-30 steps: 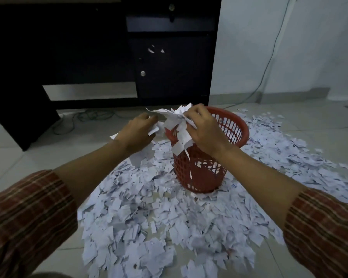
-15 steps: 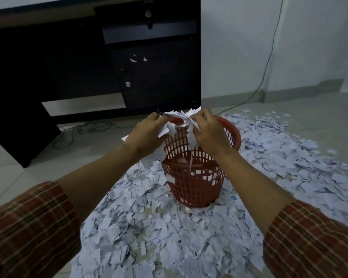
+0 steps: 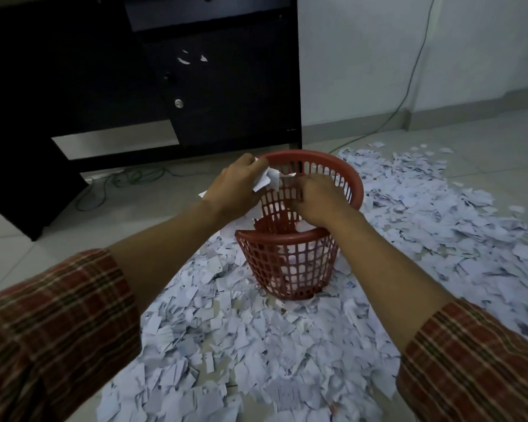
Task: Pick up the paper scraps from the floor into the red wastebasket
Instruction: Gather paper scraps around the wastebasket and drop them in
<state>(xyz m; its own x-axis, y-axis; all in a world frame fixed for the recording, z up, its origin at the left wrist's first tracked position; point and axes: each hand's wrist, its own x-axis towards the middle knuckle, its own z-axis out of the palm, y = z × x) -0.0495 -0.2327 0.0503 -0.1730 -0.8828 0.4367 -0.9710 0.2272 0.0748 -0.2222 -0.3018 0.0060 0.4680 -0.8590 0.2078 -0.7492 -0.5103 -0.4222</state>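
The red mesh wastebasket (image 3: 333, 162) stands upright on the floor amid a wide spread of white paper scraps (image 3: 256, 345). More scraps show through its mesh (image 3: 290, 269). Both of my hands hover over its opening. My left hand (image 3: 235, 187) is at the left rim and grips a small bunch of crumpled scraps (image 3: 265, 181). My right hand (image 3: 320, 202) is over the middle of the opening with its back to me and its fingers curled down. A thin scrap reaches its fingertips, but I cannot see if they hold it.
A black desk with a cabinet (image 3: 226, 86) stands right behind the basket, and cables (image 3: 125, 178) lie on the tiles beneath it. Another cable (image 3: 409, 86) runs down the white wall to the floor. Scraps cover the tiles in front and to the right.
Both hands have dropped from above the rim down to the basket's opening. The big bunch held between them has shrunk to a small bunch at my left hand.
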